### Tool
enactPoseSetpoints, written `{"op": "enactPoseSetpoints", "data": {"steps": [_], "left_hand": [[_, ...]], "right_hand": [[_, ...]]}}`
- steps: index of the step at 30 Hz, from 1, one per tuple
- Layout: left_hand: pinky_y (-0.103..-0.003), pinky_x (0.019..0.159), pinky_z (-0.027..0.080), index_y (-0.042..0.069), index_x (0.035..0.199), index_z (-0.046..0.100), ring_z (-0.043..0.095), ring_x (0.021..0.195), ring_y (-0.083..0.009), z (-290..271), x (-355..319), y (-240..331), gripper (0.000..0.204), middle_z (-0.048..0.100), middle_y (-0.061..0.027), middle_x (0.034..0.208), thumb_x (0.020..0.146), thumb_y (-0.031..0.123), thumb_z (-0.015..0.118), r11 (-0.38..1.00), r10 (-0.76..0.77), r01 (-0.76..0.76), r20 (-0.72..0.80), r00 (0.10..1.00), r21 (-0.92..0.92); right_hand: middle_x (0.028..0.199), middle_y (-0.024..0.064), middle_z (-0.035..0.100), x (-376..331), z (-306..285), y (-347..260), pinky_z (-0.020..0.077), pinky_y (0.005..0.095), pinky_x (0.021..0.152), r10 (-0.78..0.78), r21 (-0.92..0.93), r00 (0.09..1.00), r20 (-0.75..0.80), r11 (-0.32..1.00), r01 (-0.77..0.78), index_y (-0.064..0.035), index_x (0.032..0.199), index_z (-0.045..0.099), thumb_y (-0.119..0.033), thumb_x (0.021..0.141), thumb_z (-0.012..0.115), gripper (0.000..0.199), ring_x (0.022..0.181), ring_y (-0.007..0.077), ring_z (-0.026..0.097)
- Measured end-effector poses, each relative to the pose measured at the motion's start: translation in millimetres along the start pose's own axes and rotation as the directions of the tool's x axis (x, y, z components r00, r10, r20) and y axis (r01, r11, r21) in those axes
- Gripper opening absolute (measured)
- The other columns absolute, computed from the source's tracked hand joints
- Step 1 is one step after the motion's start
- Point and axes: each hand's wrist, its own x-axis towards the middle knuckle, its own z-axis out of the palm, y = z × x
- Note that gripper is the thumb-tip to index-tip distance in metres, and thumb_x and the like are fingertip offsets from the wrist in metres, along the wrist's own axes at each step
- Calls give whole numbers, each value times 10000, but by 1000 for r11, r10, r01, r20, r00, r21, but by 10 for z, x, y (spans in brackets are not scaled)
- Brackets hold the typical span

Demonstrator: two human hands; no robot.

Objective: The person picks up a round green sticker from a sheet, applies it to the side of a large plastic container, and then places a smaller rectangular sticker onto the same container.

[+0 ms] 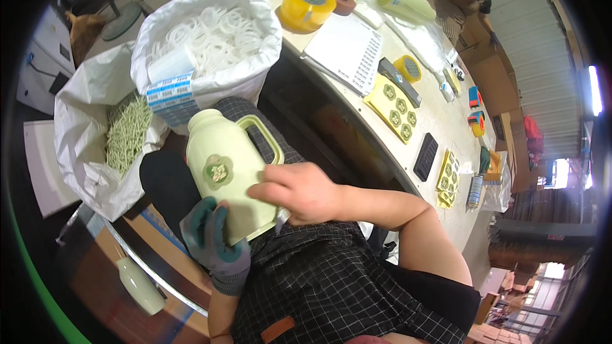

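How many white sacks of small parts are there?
2: one sack beside the table holds pale rings; another sack, at its lower left, holds green sticks. More may be hidden.

The gloved left hand (220, 245) has its fingers (198, 216) curled — the left forearm (222, 312) rises from below. The bare right hand (296, 192) is partly folded — the right forearm (370, 206) reaches leftward from a bent elbow (422, 213).
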Motion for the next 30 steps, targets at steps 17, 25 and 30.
{"op": "enactPoseSetpoints", "data": {"steps": [17, 25, 30], "left_hand": [[-498, 995, 529, -7, 1330, 571, 603, 1173, -387, 360, 299, 149, 560, 615, -212, 1321, 822, 100, 780, 997, 80, -80, 172, 982, -4], [-492, 1056, 476, 45, 1397, 566, 599, 1207, -404, -272, -576, -1305, 650, 621, -194, 1328, 857, 279, 842, 845, -342, 420, -267, 901, 333], [-518, 1079, 479, -75, 1477, 436, 563, 1234, -460, -1347, -2553, -2493, 1048, 562, -268, 1336, 759, 531, 900, 306, -447, 935, -841, 306, 178]], "right_hand": [[1027, 185, 725, -727, -2498, 2850, 547, 506, 810, 299, -492, 556, -775, 267, -829, -72, 1217, 655, -449, 909, 809, 511, 942, 412, 700], [1273, 182, 735, -2119, -1284, 2901, 545, 465, 975, 416, -682, 744, -523, 319, -658, -53, 1325, 698, -475, 945, 781, 575, 1156, 387, 685], [1274, 177, 674, -1266, -915, 1586, 466, 505, 1026, 252, -790, 829, -500, 258, -555, -83, 1408, 629, -499, 1027, 673, 566, 1204, 367, 614]]}}
